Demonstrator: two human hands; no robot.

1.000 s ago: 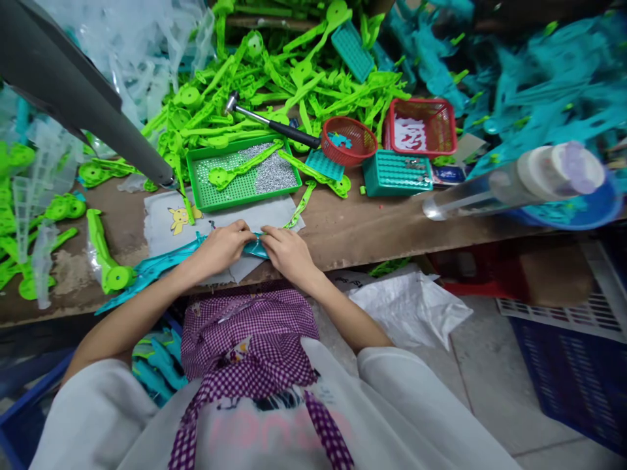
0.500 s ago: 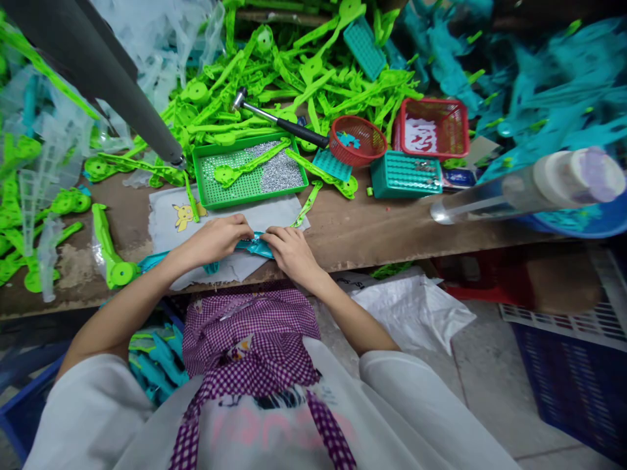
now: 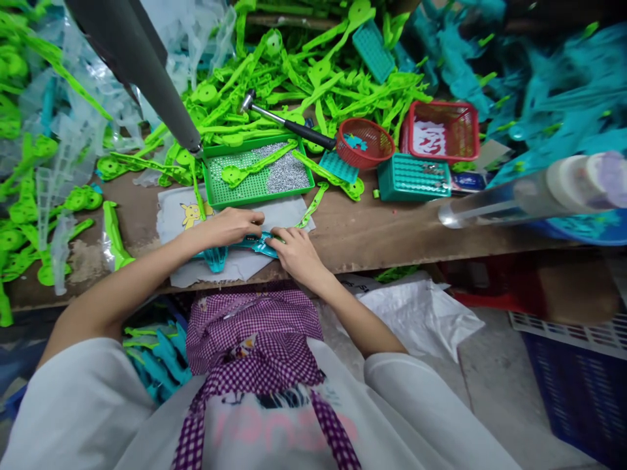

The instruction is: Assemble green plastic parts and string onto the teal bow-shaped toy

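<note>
A teal plastic part [image 3: 215,258], long and hollow with small details inside, lies across a pale cloth [image 3: 240,271] at the bench's front edge. My right hand [image 3: 298,253] grips its right end, thumb and fingers closed around it. Over the middle of the part, my left hand [image 3: 234,226] is closed, fingers curled down with the tips at the hollow. Whatever those tips pinch is hidden. Just behind is a green tray [image 3: 235,200] of small silvery pieces, with a lime-green plastic arm [image 3: 259,163] resting in it.
Lime-green parts [image 3: 274,85] heap up behind the tray, with a hammer [image 3: 294,127] on them. Red baskets [image 3: 365,147] and a teal box [image 3: 414,179] stand to the right. A grey machine arm [image 3: 161,85] slants in from upper left; a clear tube [image 3: 494,196] juts at right.
The view has shifted slightly. My left fingers have curled further over the teal part, and more of its side shows below my left wrist. My right hand keeps its grip.
</note>
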